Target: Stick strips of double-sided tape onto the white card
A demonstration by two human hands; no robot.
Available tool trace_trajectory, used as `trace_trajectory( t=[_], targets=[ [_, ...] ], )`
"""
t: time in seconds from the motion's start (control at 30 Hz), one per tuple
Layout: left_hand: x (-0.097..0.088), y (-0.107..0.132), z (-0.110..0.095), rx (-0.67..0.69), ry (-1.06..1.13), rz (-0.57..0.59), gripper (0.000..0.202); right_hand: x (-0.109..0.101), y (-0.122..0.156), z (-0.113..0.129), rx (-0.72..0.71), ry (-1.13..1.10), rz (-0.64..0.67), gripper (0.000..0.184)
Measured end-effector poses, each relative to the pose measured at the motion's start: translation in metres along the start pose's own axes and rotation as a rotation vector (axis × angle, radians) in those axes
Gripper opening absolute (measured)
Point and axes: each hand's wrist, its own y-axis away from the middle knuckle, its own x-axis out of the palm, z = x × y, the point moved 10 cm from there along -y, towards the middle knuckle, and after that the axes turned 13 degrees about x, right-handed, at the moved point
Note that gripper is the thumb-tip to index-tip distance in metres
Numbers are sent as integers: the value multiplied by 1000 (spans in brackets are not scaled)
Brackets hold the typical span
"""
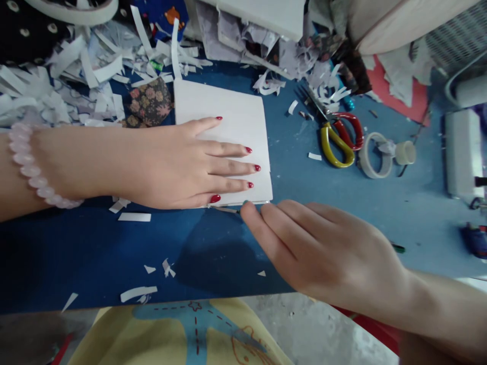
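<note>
Fabric (178, 329), yellow with blue and orange print, lies nearest me below the table edge. Beyond it runs the blue table (114, 253), dotted with small paper scraps (134, 217). My right hand (327, 253) rests palm down on the table, fingers close together and extended, their tips touching the near edge of the white board (228, 132); it grasps nothing that I can see. My left hand (178, 162) lies flat on the white board, fingers spread and straight, pressing its near half without closing on it; a bracelet (30, 167) of pale pink beads circles that wrist. The white board lies flat at the table's centre. Right of the board, well apart, lie scissors (338, 137) with one red and one yellow handle, and just beside them two tape rolls (376, 154). Farthest off, a heap of shredded paper strips (76, 66) covers the table's far left, beside a patch of floral cloth (148, 104).
</note>
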Motion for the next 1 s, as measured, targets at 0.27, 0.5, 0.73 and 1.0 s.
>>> trace_trajectory(
  t=[0.27,0.5,0.73,1.0],
  targets=[
    [0,-1,-1,-4,3,17,74,2,4,-4,9,11,28,26],
    [-8,-1,-4,30,9,-61,65,4,11,-7,37,-3,36,28],
    [-6,2,-8,-16,-120,16,50,0,14,-16,86,-19,-3,31],
    [-8,6,-11,84,-243,-9,52,2,38,-52,243,-174,-42,19]
  ],
)
